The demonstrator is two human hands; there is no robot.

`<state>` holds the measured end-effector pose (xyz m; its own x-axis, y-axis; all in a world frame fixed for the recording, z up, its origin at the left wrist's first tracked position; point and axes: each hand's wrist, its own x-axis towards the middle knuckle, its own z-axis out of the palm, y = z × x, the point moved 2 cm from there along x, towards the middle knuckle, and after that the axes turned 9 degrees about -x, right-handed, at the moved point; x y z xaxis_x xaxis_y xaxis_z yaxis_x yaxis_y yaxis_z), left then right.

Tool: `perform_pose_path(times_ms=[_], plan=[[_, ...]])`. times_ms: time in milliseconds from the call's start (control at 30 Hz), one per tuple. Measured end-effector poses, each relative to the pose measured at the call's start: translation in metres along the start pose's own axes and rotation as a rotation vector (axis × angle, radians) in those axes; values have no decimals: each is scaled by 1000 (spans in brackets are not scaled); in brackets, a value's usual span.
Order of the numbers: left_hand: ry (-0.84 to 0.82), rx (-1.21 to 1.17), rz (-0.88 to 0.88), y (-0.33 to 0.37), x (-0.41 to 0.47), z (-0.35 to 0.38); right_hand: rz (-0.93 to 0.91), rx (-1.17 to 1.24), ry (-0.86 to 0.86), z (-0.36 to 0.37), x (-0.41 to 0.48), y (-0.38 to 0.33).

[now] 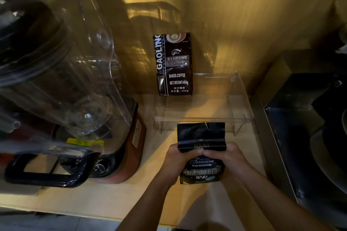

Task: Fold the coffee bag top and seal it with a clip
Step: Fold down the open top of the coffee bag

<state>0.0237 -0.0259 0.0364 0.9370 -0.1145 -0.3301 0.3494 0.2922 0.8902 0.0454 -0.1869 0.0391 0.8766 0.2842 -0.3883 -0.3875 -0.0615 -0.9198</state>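
A black coffee bag (201,169) printed "Treasure Blue Mountain" stands on the counter near the front. Its top (201,134) is unfolded and upright, with a small tear in the upper edge. My left hand (177,159) grips the bag's left side just below the top. My right hand (228,156) grips the right side at the same height. Both thumbs press on the front of the bag. No clip shows in view.
A second coffee bag (175,65) marked "Baked Coffee" leans against the back wall on a clear acrylic shelf (204,116). A big blender with a clear cover (62,73) fills the left. A dark appliance (308,127) stands at the right.
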Motion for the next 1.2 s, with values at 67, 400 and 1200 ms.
perform_pose_path(times_ms=[67, 400, 1200], plan=[[7, 63, 27, -1, 1, -1, -24, -30, 39, 2, 1, 0], [46, -364, -12, -3, 6, -8, 11, 357, 98, -4, 0, 12], [73, -105, 137, -4, 20, -13, -93, 158, 371, -18, -3, 13]])
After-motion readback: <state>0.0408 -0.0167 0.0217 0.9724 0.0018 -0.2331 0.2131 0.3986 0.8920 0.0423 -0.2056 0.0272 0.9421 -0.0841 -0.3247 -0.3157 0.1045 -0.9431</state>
